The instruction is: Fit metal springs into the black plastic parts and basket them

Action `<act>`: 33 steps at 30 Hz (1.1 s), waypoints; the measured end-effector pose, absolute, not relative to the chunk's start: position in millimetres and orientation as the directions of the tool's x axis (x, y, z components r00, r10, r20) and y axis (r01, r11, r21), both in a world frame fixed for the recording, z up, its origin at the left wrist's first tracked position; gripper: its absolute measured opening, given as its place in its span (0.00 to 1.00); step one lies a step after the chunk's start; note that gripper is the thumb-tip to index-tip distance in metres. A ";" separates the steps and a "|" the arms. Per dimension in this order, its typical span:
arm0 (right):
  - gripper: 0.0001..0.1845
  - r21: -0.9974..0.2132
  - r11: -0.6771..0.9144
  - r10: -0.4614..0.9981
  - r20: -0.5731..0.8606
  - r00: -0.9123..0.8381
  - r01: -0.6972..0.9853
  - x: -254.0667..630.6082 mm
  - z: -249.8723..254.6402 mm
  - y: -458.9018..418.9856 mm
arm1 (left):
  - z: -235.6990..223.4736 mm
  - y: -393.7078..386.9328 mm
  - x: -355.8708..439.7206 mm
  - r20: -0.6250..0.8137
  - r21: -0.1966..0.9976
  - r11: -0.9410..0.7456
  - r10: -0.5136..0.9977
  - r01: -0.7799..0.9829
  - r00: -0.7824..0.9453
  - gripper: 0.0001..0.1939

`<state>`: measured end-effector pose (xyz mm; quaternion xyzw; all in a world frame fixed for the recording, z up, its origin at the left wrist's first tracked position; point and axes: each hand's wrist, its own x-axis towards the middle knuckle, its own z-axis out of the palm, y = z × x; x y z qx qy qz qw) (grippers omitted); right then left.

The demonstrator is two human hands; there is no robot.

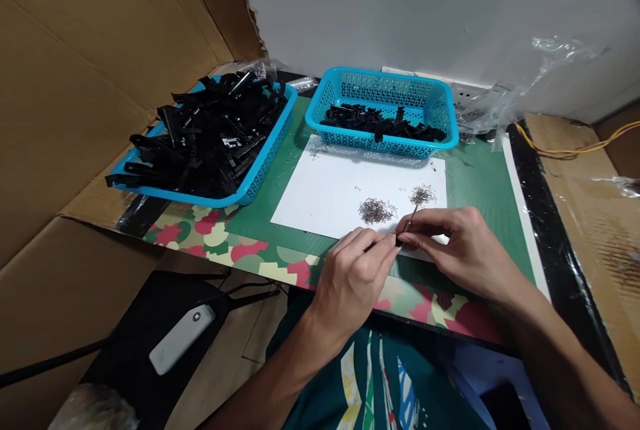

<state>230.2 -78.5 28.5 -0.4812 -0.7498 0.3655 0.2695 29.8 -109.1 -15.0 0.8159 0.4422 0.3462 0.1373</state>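
Observation:
My left hand (357, 270) is closed around a small black plastic part (399, 241), which its fingers mostly hide. Pinched in my right hand (460, 243) is a thin, dark metal tool (411, 218), its shaft slanting up and away; I cannot tell its exact kind. Both hands meet at the black part, above the near edge of a white sheet (320, 193). Just beyond them lies a pile of tiny bent wire pieces (377, 211). A smaller wire pile (423, 195) sits to the right, close to the tool's far end.
At the back stands a blue basket (383, 143) with small black parts inside. To the left, another blue basket (270, 157) is heaped with longer black pieces. Cardboard (100, 30) walls the left side. A white power bank-like box (183, 338) rests below the table.

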 end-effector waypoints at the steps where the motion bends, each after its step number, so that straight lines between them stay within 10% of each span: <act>1: 0.09 -0.819 0.249 0.921 0.036 -0.388 0.516 230.4 28.5 -78.3 | -14.6 -108.9 29.8 0.445 0.532 -0.575 0.814 0.621 0.373 0.08; 33: 0.08 -0.776 0.181 0.868 -0.163 -0.469 0.604 238.6 33.6 -82.4 | -10.9 -109.4 32.5 0.498 0.470 -0.631 0.767 0.617 0.406 0.07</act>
